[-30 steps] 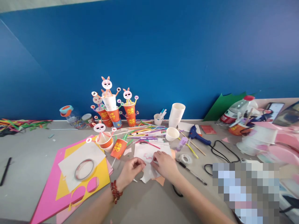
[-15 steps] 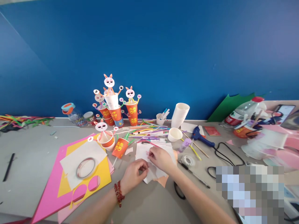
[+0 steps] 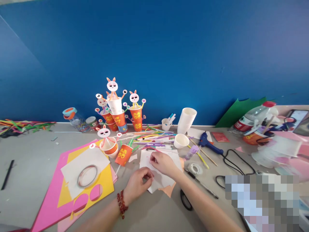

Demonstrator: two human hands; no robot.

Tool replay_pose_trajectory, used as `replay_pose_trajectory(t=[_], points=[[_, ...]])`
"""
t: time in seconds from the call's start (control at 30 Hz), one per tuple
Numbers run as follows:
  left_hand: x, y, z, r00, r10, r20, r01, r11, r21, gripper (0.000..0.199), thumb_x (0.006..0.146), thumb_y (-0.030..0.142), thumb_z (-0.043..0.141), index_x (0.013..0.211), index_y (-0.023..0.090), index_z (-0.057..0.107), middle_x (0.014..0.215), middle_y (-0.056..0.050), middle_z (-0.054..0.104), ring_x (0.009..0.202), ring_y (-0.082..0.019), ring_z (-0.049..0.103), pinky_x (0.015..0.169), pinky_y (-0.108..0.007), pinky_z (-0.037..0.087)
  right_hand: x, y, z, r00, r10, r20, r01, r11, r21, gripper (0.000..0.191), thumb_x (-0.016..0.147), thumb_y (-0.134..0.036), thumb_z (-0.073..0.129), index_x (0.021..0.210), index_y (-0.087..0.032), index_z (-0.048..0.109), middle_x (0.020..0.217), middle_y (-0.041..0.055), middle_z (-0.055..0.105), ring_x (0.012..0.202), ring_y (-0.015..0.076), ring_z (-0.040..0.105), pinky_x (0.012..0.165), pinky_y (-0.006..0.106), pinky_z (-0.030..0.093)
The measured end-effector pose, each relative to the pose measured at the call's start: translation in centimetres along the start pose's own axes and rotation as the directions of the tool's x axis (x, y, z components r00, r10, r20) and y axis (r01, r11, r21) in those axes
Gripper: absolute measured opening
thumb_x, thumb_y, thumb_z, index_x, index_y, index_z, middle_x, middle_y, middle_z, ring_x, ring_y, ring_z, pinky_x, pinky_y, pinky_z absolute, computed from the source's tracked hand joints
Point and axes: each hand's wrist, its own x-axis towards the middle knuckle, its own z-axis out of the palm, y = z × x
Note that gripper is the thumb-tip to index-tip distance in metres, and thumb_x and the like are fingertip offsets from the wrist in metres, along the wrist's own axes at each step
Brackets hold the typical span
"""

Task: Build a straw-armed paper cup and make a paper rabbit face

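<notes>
White paper (image 3: pixel 166 161) lies on the grey table in front of me, with a peach sheet (image 3: pixel 169 190) showing under its near edge. Over the paper's left part, my right hand (image 3: pixel 160 162) has its fingers pinched together; whatever they hold is too small to make out. My left hand (image 3: pixel 140 182), with a red bead bracelet (image 3: pixel 122 204) at the wrist, rests at the paper's lower left edge. Its thumb and fingers are curled together, their tips close, and anything between them is hidden.
Rabbit-faced paper cups (image 3: pixel 119 117) and a tipped orange cup (image 3: pixel 124 154) stand behind left. Colored sheets carry a tape roll (image 3: pixel 87 176). Pipe cleaners and markers (image 3: pixel 154 138) lie behind the paper. To the right are a glue gun (image 3: pixel 209 143), clear tape (image 3: pixel 195 169) and a pen (image 3: pixel 205 187).
My right hand has shifted slightly left over the paper. The small pink mark seen beside its fingertips earlier is no longer visible. My left hand has barely moved.
</notes>
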Motion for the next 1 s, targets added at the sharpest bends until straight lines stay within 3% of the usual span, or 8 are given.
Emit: replay_pose_trajectory(t=[0.1,0.2,0.3,0.43,0.6,0.77,0.9,1.0], points=[[0.0,0.1,-0.1,0.999,-0.036,-0.021,0.035,0.998,-0.054,0.007,0.083,0.022,0.059,0.079,0.019,0.063,0.084,-0.005,0.069,0.077,-0.019,0.062,0.073,-0.028,0.048,0.6,-0.9,-0.5,0.994,-0.107,0.020,0.104,0.990,0.099,0.016,0.081,-0.013,0.062,0.091,-0.022,0.071,0.092,0.0004,0.074,0.084,0.0157,0.065,0.072,0.022,0.042],[0.1,0.1,-0.3,0.996,-0.080,-0.036,0.075,0.989,-0.124,0.012,0.084,0.028,0.061,0.081,0.018,0.065,0.083,-0.005,0.069,0.077,-0.019,0.062,0.073,-0.028,0.048,0.3,-0.9,-0.7,0.995,-0.092,-0.037,0.096,0.984,0.152,0.017,0.083,-0.011,0.057,0.088,-0.020,0.070,0.090,0.0027,0.073,0.083,0.0176,0.064,0.073,0.025,0.041],[0.2,-0.1,-0.5,0.990,-0.132,-0.040,0.121,0.968,-0.219,0.021,0.083,0.038,0.063,0.081,0.017,0.064,0.079,-0.004,0.068,0.074,-0.018,0.063,0.070,-0.028,0.049,-1.3,-0.3,-0.4,0.997,-0.061,-0.057,0.072,0.973,0.219,0.014,0.088,-0.016,0.054,0.079,-0.018,0.066,0.078,0.0018,0.070,0.073,0.0162,0.061,0.066,0.024,0.041],[0.3,0.0,-0.5,0.982,-0.188,-0.020,0.170,0.925,-0.341,0.032,0.082,0.049,0.065,0.081,0.017,0.063,0.073,-0.003,0.067,0.070,-0.017,0.062,0.066,-0.028,0.049,-4.3,0.4,0.9,0.999,-0.045,-0.019,0.048,0.938,0.342,0.016,0.091,-0.028,0.056,0.081,-0.019,0.063,0.074,-0.0008,0.067,0.066,0.0134,0.058,0.058,0.021,0.041],[0.1,0.8,-0.3,0.976,-0.215,0.010,0.200,0.888,-0.413,0.035,0.082,0.052,0.066,0.078,0.017,0.065,0.071,-0.002,0.065,0.069,-0.016,0.058,0.067,-0.027,0.047,-5.9,0.9,2.7,0.998,0.061,-0.022,-0.038,0.825,0.564,0.020,0.089,-0.035,0.059,0.076,-0.020,0.058,0.066,-0.0029,0.060,0.058,0.0120,0.053,0.054,0.021,0.039],[-0.1,1.3,-0.3,0.974,-0.220,0.053,0.218,0.852,-0.477,0.045,0.088,0.059,0.054,0.082,0.017,0.066,0.079,-0.004,0.066,0.075,-0.018,0.061,0.072,-0.030,0.050,-5.7,1.2,3.1,0.989,0.134,0.070,-0.139,0.619,0.773,0.037,0.084,-0.054,0.063,0.073,-0.021,0.053,0.062,-0.0048,0.053,0.051,0.0109,0.051,0.051,0.022,0.042],[-0.1,1.3,-0.3,0.975,-0.212,0.063,0.216,0.858,-0.466,0.036,0.081,0.052,0.069,0.081,0.016,0.065,0.072,-0.002,0.064,0.069,-0.015,0.058,0.067,-0.026,0.046,-5.8,1.0,2.9,0.988,0.132,0.082,-0.143,0.571,0.808,0.043,0.081,-0.061,0.064,0.073,-0.020,0.054,0.062,-0.0043,0.053,0.051,0.0109,0.051,0.052,0.023,0.043],[-0.1,1.3,-0.2,0.975,-0.215,0.056,0.217,0.868,-0.448,0.034,0.081,0.049,0.071,0.081,0.017,0.064,0.073,-0.001,0.064,0.069,-0.014,0.057,0.067,-0.025,0.045,-6.0,0.8,2.8,0.986,0.139,0.090,-0.153,0.551,0.820,0.045,0.080,-0.064,0.065,0.074,-0.020,0.054,0.062,-0.0035,0.055,0.051,0.0111,0.051,0.052,0.024,0.044]])
